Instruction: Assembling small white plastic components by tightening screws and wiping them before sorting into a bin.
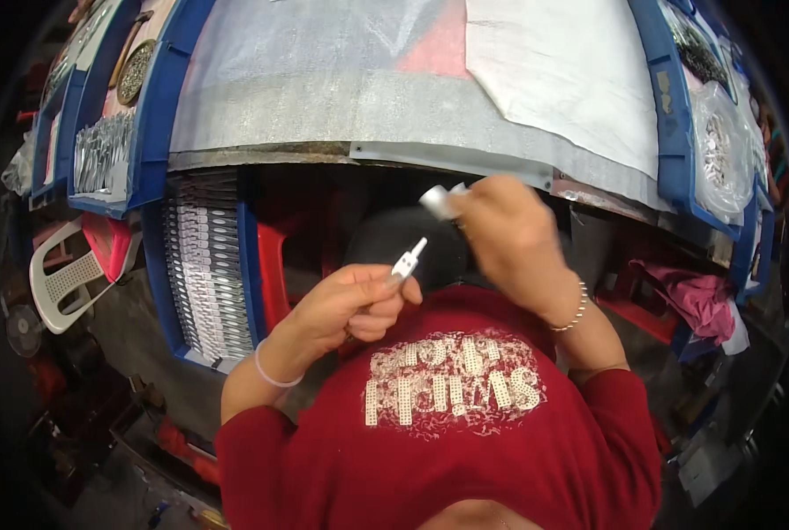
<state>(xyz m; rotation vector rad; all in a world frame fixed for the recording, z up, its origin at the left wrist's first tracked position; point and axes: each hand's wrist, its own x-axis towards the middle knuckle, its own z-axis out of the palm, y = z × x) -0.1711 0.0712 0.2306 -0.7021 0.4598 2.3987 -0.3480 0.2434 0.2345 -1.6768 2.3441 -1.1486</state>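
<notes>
My left hand (352,305) is closed around a small white plastic piece (405,264) with a narrow tip and small dark spots on its face. The tip points up and away from me. Above and to the right, my right hand (511,237) grips a short white cylindrical piece (437,202) between its fingers. Motion blurs that piece, so its exact kind is unclear. Both hands are in front of my chest, short of the table edge, and the two white pieces are apart.
Ahead is a table (271,115) covered with translucent sheeting and a white sheet (562,71). Blue trays of metal parts (103,155) flank it. A blue bin (255,291) with rows of grey-and-white items stands at left. Pink cloth (690,296) hangs at right.
</notes>
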